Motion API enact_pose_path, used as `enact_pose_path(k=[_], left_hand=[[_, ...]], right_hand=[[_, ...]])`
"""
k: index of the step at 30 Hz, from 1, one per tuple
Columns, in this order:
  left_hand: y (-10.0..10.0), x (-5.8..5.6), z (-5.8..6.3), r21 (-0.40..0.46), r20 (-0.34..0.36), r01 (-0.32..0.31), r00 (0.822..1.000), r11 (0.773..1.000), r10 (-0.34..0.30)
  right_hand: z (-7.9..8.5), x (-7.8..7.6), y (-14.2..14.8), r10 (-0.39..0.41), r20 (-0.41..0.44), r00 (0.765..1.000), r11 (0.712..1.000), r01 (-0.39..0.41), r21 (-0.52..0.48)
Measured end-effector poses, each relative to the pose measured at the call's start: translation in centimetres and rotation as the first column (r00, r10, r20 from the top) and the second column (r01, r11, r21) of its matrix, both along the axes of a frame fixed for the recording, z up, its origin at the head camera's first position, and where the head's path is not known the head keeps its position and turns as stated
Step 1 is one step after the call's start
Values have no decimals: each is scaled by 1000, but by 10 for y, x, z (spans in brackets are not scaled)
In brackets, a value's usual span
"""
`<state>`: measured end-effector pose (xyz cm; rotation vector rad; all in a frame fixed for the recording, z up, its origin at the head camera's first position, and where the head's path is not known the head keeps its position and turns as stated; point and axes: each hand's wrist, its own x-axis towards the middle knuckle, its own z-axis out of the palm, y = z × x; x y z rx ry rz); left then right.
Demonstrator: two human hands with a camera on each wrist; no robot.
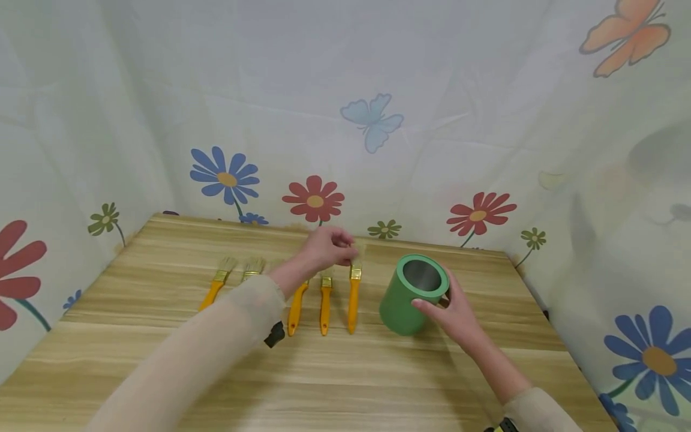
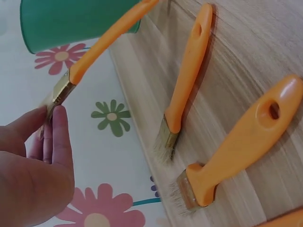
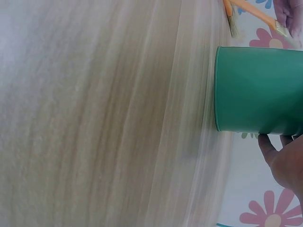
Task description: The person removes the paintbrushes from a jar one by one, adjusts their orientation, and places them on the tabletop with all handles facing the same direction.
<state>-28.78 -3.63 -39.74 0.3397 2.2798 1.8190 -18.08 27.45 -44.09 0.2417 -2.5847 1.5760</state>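
Note:
My left hand [image 1: 328, 247] pinches a paintbrush [image 1: 353, 303] by its pale bristles, between thumb and fingertips. In the left wrist view its orange handle [image 2: 106, 42] slants up away from the fingers, bristle end partly hidden by them. My right hand [image 1: 454, 313] holds a green can [image 1: 396, 306] from its right side, thumb on the near wall and fingers behind it. The can is open at the top, with a grey inside, and stands a little to the right of the pinched brush.
Left of the pinched brush lie a paintbrush [image 1: 325, 303], another paintbrush [image 1: 296, 309] and a further brush [image 1: 213, 293] at the far left, all orange-handled. The left sleeve [image 1: 216, 336] covers part of the row. A flowered cloth [image 1: 410, 198] hangs behind the wooden table [image 1: 345, 390].

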Motion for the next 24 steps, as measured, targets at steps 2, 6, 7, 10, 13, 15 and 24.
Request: enact_pose_path(k=[2, 6, 7, 10, 13, 15, 24], left_hand=[[2, -3, -5, 22, 35, 2, 999, 1000, -3], [3, -8, -13, 47, 78, 4, 997, 999, -8], [3, -9, -14, 47, 83, 5, 996, 999, -9], [4, -13, -17, 37, 99, 12, 995, 999, -16], [7, -15, -19, 11, 118, 15, 993, 1000, -16], [9, -17, -21, -10, 120, 18, 993, 1000, -17], [18, -23, -33, -79, 51, 38, 998, 996, -34]], right_hand=[[0, 0, 0, -1, 1, 1000, 1000, 1, 1], [0, 0, -1, 1, 0, 1000, 1000, -1, 0], [0, 0, -1, 0, 0, 1000, 1000, 0, 0], [0, 0, 0, 0, -3, 1000, 1000, 0, -1], [-1, -1, 0, -3, 2, 1000, 1000, 3, 1], [-1, -1, 0, -6, 5, 1000, 1000, 6, 1], [-3, -2, 2, -13, 8, 1000, 1000, 13, 3]])
